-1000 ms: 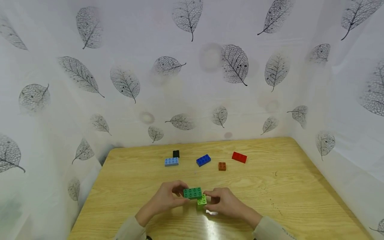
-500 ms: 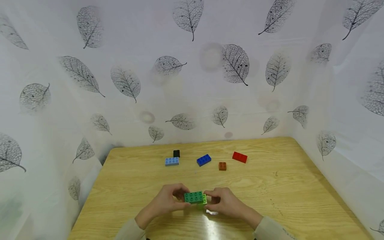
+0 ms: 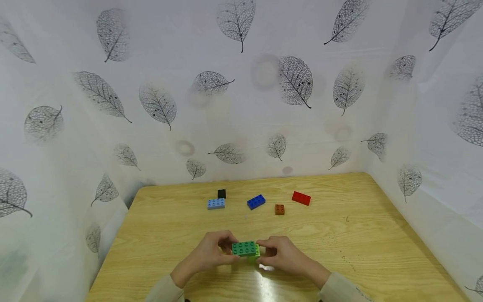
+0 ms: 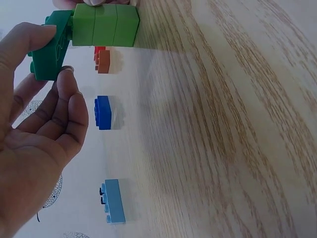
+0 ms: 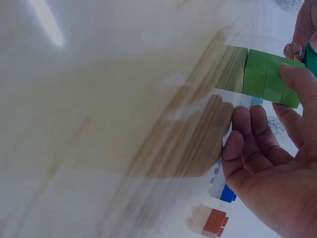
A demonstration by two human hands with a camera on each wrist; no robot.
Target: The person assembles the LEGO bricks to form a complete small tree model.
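Observation:
My left hand (image 3: pixel 209 253) pinches a dark green eight-stud building brick (image 3: pixel 243 248) between thumb and fingers. In the left wrist view, that dark green brick (image 4: pixel 52 47) leans at an angle against the studded top of a light green stack (image 4: pixel 105 25), overhanging it toward the left hand. Three light green bricks make up the stack, which stands upright on the table. From the other side, my right hand (image 3: pixel 283 254) pinches the stack near its top, thumb across the light green bricks (image 5: pixel 270 77) in the right wrist view. The dark green brick hides most of the stack's top from above.
Farther back on the wooden table (image 3: pixel 170 235) lie a light blue brick (image 3: pixel 216 204), a black brick (image 3: pixel 221 193), a blue brick (image 3: pixel 256 201), a small orange-brown brick (image 3: pixel 279 209) and a red brick (image 3: pixel 301 198). A leaf-patterned curtain (image 3: pixel 241 117) hangs behind the table.
My left hand has brought the dark green brick slightly toward me and right, over the light green stack, then held there. My right hand stays on the stack.

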